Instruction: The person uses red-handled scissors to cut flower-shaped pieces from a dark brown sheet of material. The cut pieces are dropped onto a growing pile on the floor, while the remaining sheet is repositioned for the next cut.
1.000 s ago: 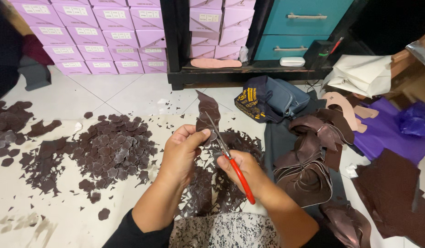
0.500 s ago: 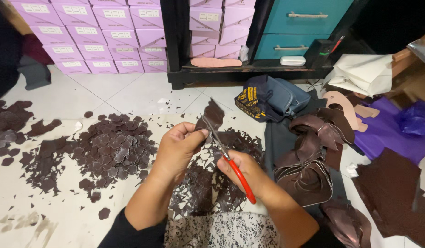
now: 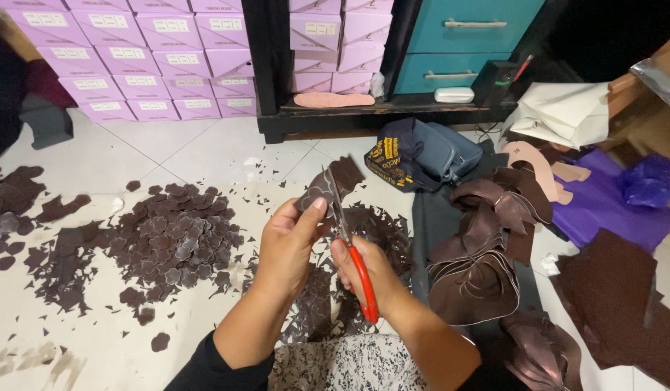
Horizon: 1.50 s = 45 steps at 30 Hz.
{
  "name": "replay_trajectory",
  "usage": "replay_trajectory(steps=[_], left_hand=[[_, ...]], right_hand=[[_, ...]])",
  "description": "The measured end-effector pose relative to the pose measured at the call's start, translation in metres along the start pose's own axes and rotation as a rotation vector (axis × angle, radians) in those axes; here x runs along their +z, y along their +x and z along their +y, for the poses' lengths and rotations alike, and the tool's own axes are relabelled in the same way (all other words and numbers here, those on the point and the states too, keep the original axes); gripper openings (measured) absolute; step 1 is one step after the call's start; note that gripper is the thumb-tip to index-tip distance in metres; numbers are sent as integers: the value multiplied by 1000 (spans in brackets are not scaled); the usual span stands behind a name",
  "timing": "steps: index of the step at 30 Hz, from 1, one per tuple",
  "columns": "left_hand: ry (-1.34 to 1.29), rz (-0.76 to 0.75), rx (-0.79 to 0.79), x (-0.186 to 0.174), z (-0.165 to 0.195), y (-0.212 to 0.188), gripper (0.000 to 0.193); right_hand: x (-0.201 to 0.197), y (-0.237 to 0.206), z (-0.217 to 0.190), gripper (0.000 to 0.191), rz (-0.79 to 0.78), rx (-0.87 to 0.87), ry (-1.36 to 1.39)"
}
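Note:
My left hand (image 3: pixel 288 246) pinches a small dark brown leather piece (image 3: pixel 333 182) between thumb and fingers and holds it up over the floor. My right hand (image 3: pixel 371 271) grips red-handled scissors (image 3: pixel 353 250); their blades point up and cut into the piece beside my left thumb. Below both hands lie dark brown offcuts (image 3: pixel 371 232) on the white tile floor. My forearms come up from the bottom edge, over a black-and-white patterned cloth (image 3: pixel 349 366).
A heap of cut brown pieces (image 3: pixel 168 242) lies to the left, with more at the far left. Curled brown leather strips (image 3: pixel 487 253), a brown sheet (image 3: pixel 614 297) and purple material (image 3: pixel 610 206) lie right. A blue bag (image 3: pixel 422 152), stacked lilac boxes (image 3: pixel 125 58) and a teal drawer cabinet (image 3: pixel 458 40) stand behind.
Both hands stayed in place over the offcuts. The leather piece has turned slightly in my left hand and the scissors have worked further along its edge.

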<state>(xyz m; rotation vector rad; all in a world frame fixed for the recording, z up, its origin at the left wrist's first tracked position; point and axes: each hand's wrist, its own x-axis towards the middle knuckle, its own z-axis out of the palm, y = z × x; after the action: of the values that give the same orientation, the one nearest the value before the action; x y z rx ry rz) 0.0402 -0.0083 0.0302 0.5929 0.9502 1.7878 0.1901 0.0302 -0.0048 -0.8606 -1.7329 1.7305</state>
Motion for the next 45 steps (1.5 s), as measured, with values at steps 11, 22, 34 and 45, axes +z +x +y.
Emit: replay_trajectory(steps=[11,22,34,45], left_hand=[[164,-25,59,-10,-1,3,13],[185,-16,132,-9,0,3,12],[200,-67,122,-18,4,6,13],[198,-32,93,-22,13,6,11]], right_hand=[[-9,-2,-1,46,-48,1,-42],[-10,2,3,40,-117,-32,104],[-15,1,-2,41,-133,-23,32],[-18,2,2,42,-112,-12,-53]])
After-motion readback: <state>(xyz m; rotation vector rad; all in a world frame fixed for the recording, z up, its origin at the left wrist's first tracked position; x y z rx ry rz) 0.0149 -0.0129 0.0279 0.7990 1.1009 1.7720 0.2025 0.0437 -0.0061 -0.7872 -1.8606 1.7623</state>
